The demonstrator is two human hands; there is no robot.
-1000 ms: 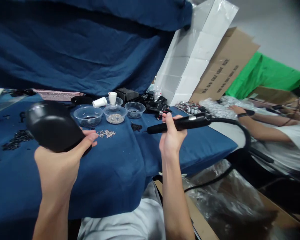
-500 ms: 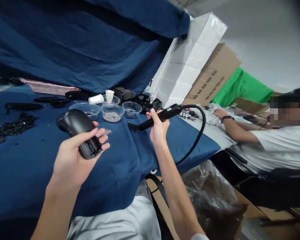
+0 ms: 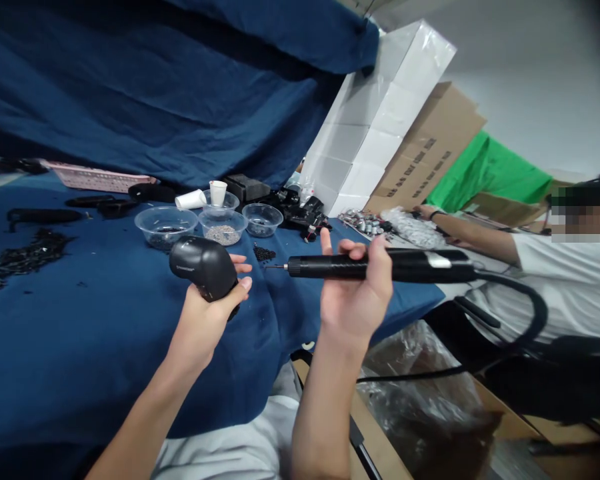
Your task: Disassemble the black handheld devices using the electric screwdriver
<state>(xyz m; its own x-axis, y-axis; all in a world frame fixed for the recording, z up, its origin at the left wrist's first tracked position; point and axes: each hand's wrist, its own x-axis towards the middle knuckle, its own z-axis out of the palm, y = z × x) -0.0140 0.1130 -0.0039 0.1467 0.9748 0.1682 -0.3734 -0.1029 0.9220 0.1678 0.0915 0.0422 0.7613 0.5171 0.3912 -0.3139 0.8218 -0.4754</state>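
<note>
Person's own body, as seen from the room: left hand [image 3: 205,327] and right hand [image 3: 355,293] bare, with slender fingers and short nails; both forearms [image 3: 325,413] uncovered; a loose, softly creased white top [image 3: 225,447] visible below the arms

- No word, brand or number can be read in full in this view.
- The black plastic housing [image 3: 203,267] carries a short line of small pale lettering near its upper edge, too small to read.
- The cardboard carton [image 3: 433,150] has rows of dark printed lettering running aslant across its side, too blurred to make out.
- The black rotary tool [image 3: 380,265] has a pale silver patch [image 3: 438,261] near its cord end, with no legible marking.
- The pink strip [image 3: 97,178] shows rows of tiny marks, unreadable at this size.
</note>
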